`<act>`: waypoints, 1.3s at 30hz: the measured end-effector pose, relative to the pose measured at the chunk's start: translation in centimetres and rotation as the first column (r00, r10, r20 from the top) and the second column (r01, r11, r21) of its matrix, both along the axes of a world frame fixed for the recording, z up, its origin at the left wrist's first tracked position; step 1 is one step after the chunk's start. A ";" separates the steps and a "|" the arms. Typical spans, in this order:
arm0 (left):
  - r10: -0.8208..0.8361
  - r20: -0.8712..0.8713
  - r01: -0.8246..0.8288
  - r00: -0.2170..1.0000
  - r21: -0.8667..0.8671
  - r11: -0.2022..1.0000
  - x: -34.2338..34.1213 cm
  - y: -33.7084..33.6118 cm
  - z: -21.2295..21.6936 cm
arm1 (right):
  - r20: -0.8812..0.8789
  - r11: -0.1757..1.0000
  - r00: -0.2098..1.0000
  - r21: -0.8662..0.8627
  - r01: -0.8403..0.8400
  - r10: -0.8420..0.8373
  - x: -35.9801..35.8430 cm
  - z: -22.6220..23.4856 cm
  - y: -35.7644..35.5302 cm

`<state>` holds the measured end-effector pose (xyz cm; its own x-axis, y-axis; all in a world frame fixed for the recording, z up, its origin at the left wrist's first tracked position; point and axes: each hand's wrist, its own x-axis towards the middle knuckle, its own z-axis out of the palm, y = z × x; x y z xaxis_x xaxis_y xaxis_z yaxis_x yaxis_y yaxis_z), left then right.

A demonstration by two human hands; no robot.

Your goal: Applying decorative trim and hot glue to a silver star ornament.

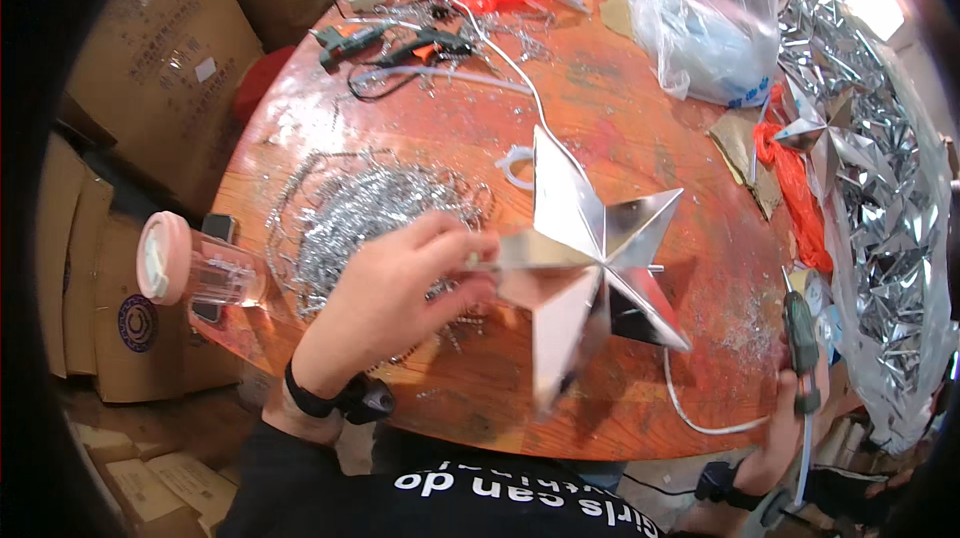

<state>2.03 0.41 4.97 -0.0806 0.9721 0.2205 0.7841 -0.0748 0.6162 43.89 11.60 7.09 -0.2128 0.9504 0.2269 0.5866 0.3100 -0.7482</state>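
Pinching a star (601, 260) by one tip with the left hand (403, 288), right hand (780, 428) well apart, wrapped round a glue gun (800, 333).

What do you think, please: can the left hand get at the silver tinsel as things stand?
Probably yes: the silver tinsel lies in the open beside the left hand, though the silver star occupies its grasp.
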 end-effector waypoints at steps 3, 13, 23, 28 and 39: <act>-0.263 0.108 0.271 0.959 -0.061 0.961 -1.2 -1.6 1.5 | 0.264 0.989 0.955 0.099 0.110 -0.133 1.2 -1.6 2.6; 0.057 -0.560 -0.021 0.827 0.069 0.997 -4.8 -0.5 0.7 | 0.564 0.982 0.804 -0.092 -0.166 0.189 3.9 -2.3 2.7; 0.023 -0.181 -0.014 0.983 0.054 0.998 -7.1 -0.2 6.3 | 0.611 0.959 0.759 -0.002 -0.283 0.225 3.6 6.2 0.6; -0.153 0.694 0.070 0.704 0.147 0.987 -4.0 1.5 17.3 | 0.352 0.879 0.853 0.142 -0.455 0.385 -2.0 13.1 -0.2; -0.357 -0.230 0.389 0.906 0.113 0.914 6.4 3.6 21.2 | -0.261 0.633 0.611 0.001 -0.774 0.747 -16.7 17.5 -0.4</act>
